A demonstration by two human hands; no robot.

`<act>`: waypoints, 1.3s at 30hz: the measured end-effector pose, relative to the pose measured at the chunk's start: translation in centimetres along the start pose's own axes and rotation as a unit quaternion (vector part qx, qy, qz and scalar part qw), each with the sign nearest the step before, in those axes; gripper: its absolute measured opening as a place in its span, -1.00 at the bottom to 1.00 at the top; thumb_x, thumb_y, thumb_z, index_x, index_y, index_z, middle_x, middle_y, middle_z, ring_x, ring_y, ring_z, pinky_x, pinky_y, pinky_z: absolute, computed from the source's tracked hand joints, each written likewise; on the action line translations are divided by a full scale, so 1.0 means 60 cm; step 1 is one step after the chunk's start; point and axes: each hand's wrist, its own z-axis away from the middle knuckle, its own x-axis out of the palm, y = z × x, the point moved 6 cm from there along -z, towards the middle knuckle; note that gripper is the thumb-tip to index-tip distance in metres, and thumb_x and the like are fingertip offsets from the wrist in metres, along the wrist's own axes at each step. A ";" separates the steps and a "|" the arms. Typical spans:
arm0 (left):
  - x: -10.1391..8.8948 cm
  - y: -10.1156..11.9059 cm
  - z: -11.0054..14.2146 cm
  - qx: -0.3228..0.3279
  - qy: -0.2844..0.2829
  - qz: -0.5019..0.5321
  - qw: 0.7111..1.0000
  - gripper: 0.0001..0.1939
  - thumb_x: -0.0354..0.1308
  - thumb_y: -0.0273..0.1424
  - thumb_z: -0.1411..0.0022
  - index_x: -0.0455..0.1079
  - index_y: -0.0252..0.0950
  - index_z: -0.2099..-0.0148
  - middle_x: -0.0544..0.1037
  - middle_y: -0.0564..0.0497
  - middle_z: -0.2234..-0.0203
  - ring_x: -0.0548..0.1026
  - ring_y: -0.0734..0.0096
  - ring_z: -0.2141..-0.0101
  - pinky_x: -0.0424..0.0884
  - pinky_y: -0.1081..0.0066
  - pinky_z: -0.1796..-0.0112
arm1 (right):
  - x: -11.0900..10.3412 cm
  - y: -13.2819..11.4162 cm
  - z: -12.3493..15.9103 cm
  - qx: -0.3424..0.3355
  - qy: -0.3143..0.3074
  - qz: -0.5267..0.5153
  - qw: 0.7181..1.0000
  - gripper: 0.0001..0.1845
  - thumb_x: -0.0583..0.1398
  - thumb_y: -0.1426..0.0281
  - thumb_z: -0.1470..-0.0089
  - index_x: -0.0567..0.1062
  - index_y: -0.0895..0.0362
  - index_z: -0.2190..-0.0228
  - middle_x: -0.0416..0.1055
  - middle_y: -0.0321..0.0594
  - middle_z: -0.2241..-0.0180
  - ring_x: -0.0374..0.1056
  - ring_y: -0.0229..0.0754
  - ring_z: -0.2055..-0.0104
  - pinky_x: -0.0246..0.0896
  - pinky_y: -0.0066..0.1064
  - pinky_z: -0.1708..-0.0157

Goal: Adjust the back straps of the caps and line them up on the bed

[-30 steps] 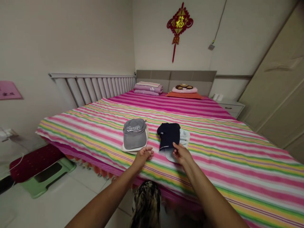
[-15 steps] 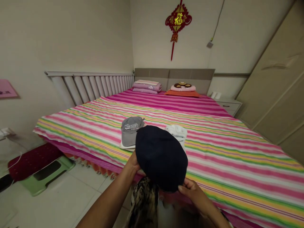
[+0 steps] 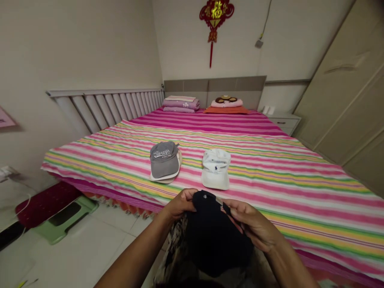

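Palms inward, left hand (image 3: 182,205) and right hand (image 3: 250,222) pinching dark cap (image 3: 216,240)

Over there, a red ornament (image 3: 216,14) hangs on the pale wall (image 3: 183,44) above the bed's grey-brown headboard (image 3: 234,90). A white rail (image 3: 111,108) runs along one side; a nightstand (image 3: 285,122) stands opposite, and a green stool (image 3: 61,226) sits on light floor tiles (image 3: 102,244).

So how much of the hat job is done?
The gray cap sits stacked on pale headwear, so that pile looks done. The left hand and right hand hold the dark cap. Maybe left: setting it down, and the white cap lying alone.
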 end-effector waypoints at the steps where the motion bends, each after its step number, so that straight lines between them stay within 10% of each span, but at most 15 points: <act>1: 0.005 -0.001 0.001 -0.008 -0.010 -0.003 1.000 -0.73 0.34 -0.53 0.32 0.40 -0.41 0.45 0.46 0.05 0.59 0.38 0.57 0.58 0.27 0.58 0.51 | -0.003 0.001 -0.001 -0.008 0.012 0.016 1.000 -0.64 0.33 0.29 0.27 0.49 0.19 0.35 0.36 -0.30 0.63 0.09 -0.44 0.72 -0.05 -0.58 0.70; 8: 0.052 -0.008 0.007 -0.068 -0.082 0.052 0.993 -0.56 0.35 -0.38 0.38 0.45 -0.44 0.32 0.49 -0.02 0.55 0.41 0.49 0.52 0.29 0.55 0.46 | -0.015 -0.010 0.009 -0.061 0.071 0.060 0.994 -0.79 0.29 0.32 0.22 0.45 0.21 0.53 0.36 -0.31 0.65 0.00 -0.48 0.73 -0.12 -0.59 0.72; 26: 0.073 -0.042 -0.003 -0.138 0.006 -0.030 0.990 -0.76 0.33 -0.37 0.25 0.44 -0.41 0.48 0.41 0.06 0.69 0.29 0.65 0.69 0.16 0.61 0.63 | -0.001 -0.002 0.008 -0.071 0.103 0.093 0.988 -0.68 0.29 0.23 0.23 0.33 0.20 0.62 0.04 -0.49 0.75 -0.18 -0.47 0.71 -0.35 -0.56 0.71; 35: 0.046 -0.015 -0.002 -0.022 0.073 0.023 0.997 -0.68 0.33 -0.27 0.32 0.35 -0.39 0.56 0.35 0.09 0.72 0.24 0.63 0.69 0.10 0.59 0.64 | -0.040 -0.027 0.011 -0.143 0.153 -0.074 0.975 -0.72 0.28 0.31 0.19 0.28 0.14 0.64 -0.03 -0.53 0.80 -0.15 -0.46 0.75 -0.17 -0.59 0.73; 39: 0.035 0.002 -0.003 0.018 0.075 0.030 0.997 -0.66 0.31 -0.23 0.28 0.34 -0.40 0.57 0.32 0.07 0.71 0.23 0.61 0.66 0.11 0.57 0.61 | -0.075 0.005 0.003 -0.101 0.169 -0.141 0.970 -0.81 0.29 0.31 0.18 0.38 0.12 0.55 0.30 -0.38 0.67 0.20 -0.35 0.65 0.13 -0.52 0.62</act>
